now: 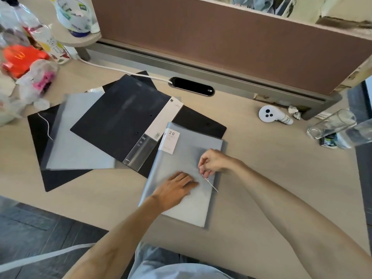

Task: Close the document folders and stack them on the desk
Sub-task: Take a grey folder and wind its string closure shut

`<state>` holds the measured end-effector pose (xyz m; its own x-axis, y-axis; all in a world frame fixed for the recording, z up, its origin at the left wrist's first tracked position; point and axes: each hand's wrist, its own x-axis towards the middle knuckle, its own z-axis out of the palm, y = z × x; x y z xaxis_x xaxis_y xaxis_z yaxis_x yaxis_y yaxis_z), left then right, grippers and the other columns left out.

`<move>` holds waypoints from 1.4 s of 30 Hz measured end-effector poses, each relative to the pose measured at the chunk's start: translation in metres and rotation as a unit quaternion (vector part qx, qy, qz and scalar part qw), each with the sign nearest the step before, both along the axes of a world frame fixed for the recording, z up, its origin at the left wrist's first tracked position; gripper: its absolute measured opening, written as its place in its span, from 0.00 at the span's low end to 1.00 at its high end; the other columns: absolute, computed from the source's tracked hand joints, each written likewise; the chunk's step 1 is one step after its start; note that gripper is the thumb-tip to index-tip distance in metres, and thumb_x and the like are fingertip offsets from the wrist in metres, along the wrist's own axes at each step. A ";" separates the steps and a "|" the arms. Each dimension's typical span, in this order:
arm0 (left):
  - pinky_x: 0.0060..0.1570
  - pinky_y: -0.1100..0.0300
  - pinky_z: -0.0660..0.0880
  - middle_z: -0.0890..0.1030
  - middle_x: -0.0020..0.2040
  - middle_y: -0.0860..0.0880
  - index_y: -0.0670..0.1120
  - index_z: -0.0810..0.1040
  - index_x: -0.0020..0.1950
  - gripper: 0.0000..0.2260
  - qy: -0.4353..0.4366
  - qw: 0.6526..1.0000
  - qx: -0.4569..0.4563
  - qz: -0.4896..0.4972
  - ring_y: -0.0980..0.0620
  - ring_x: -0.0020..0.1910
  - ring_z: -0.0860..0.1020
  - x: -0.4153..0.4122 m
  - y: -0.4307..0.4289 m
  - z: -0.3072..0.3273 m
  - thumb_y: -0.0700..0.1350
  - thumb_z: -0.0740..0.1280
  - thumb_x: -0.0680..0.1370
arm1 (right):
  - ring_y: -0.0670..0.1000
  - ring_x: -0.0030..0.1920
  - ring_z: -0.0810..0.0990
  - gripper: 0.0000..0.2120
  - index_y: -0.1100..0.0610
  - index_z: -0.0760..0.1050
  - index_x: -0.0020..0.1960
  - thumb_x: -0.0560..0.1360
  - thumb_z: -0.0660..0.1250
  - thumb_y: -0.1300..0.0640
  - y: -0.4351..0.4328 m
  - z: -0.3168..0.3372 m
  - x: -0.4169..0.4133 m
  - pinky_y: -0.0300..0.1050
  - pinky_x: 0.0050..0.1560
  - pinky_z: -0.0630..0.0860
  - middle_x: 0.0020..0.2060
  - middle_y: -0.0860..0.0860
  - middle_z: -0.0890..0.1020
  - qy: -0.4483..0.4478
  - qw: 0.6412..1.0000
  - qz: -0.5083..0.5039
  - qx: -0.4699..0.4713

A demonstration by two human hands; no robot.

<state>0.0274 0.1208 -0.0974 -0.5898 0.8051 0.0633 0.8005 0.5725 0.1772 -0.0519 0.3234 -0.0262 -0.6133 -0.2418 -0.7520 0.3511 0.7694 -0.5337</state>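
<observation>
Now pressing L hand [177,186] flat, fingers straight, on closed grey folder [177,156] lying near desk [261,178] centre, "20" label up at its 11 o'clock corner. Pinching thin white cord [211,184] w/ curled R hand [211,161], approx 2 o'clock of L hand, by folder's R edge. Spotting black folder [120,121] w/ white label askew at 10 o'clock, atop 2nd grey folder [80,148].

Closed folder [177,206] front centre on surface [271,178], overlapping second folder [120,121] behind-left; more folders [78,137] further left; glass [332,123] far right; bags [34,87] far left back.
</observation>
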 end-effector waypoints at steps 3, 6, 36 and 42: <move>0.62 0.55 0.73 0.77 0.55 0.50 0.52 0.71 0.69 0.25 -0.021 0.999 -0.024 -0.001 0.48 0.57 0.74 -0.002 0.003 0.005 0.50 0.70 0.73 | 0.49 0.34 0.83 0.06 0.58 0.76 0.42 0.75 0.66 0.67 -0.004 0.000 -0.001 0.36 0.33 0.76 0.41 0.57 0.84 -0.006 1.000 0.003 0.004; 0.57 0.55 0.76 0.77 0.54 0.49 0.53 0.70 0.69 0.26 -0.034 0.999 -0.024 0.009 0.48 0.57 0.70 -0.002 0.008 0.007 0.51 0.71 0.72 | 0.50 0.32 0.82 0.05 0.59 0.76 0.44 0.75 0.64 0.68 -0.006 0.000 0.004 0.36 0.30 0.74 0.40 0.56 0.84 0.001 1.000 0.006 0.006; 0.58 0.48 0.76 0.81 0.44 0.51 0.51 0.71 0.70 0.23 -0.009 0.999 0.006 0.047 0.47 0.45 0.79 0.002 0.025 -0.002 0.49 0.57 0.75 | 0.54 0.49 0.80 0.03 0.51 0.81 0.46 0.73 0.70 0.54 0.013 -0.012 -0.010 0.48 0.48 0.75 0.46 0.51 0.81 0.276 0.914 0.279 0.107; 0.58 0.47 0.76 0.81 0.45 0.50 0.49 0.71 0.70 0.23 -0.014 0.999 0.014 0.034 0.46 0.46 0.79 -0.001 0.021 -0.006 0.49 0.58 0.75 | 0.57 0.44 0.78 0.04 0.58 0.78 0.39 0.70 0.72 0.60 0.030 -0.023 -0.006 0.49 0.35 0.73 0.37 0.54 0.79 0.406 0.841 0.349 0.074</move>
